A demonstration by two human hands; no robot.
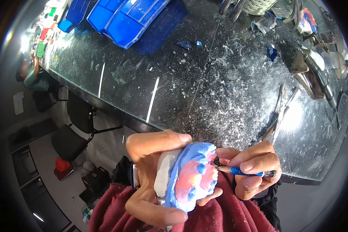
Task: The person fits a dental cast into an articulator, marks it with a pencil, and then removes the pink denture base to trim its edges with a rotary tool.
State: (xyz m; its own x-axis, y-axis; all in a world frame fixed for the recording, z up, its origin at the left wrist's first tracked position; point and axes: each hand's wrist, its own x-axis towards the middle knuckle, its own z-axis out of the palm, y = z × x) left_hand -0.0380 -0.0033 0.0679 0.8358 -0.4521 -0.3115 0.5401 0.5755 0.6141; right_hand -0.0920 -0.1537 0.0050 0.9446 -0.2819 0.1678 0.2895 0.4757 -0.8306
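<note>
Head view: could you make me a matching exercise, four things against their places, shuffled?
Things
1. Dental model
2. Pencil-like tool
3. Large blue bin
4. Maroon cloth

Places
A. On the dark tabletop, near the picture's top edge
B. Held between the fingers of the right hand
C. Below the hands, along the picture's bottom
D. Gripped by the left hand

Pairs: 1-D, 2-B, 3-A, 4-C

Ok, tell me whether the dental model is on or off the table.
Off: the left hand holds up the dental model, mostly over the maroon cloth beside the table.
</note>
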